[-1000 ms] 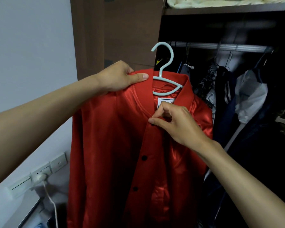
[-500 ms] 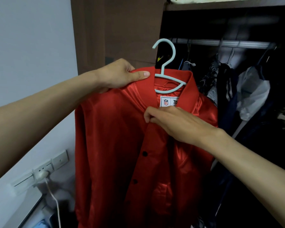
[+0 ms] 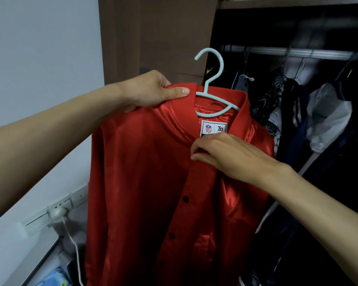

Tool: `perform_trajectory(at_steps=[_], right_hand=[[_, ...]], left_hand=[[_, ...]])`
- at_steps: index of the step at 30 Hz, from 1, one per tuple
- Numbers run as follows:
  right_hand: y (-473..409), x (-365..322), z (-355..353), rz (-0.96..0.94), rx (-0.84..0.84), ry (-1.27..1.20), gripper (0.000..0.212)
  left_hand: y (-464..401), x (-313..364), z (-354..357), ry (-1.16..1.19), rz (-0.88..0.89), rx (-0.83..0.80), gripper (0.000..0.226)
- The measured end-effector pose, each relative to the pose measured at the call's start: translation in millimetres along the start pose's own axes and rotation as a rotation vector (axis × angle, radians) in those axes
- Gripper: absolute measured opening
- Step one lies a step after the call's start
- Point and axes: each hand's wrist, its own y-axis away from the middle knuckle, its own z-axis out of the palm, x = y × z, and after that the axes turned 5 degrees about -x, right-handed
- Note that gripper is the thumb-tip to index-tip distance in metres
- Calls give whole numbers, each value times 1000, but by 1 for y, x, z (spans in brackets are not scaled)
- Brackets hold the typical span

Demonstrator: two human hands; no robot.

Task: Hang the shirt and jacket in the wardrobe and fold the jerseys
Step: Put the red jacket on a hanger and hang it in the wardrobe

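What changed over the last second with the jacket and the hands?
The right hand dropped from the neck label to the top of the front placket and pinches the edges there, uncovering the label. The left hand still grips the collar of the jacket; the hanger is still off the rail.

A metal wardrobe rail (image 3: 287, 52) carries dark hanging clothes (image 3: 293, 112), while a pale blue hanger (image 3: 213, 93) carries the red jacket (image 3: 153, 182).

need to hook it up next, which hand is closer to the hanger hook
Left. The left hand grips the jacket collar just beside the hanger hook; the right hand is lower.
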Motion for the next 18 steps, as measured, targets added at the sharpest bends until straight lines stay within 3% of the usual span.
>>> perform_trajectory(at_steps=[8,18], right_hand=[[5,6,-16,8,-83,-186,20],[-1,0,-15,102,214,-417,16]], left_hand=[[2,-5,-3,-50,-36,15,52],[3,7,-5,-86,-39,22,44]])
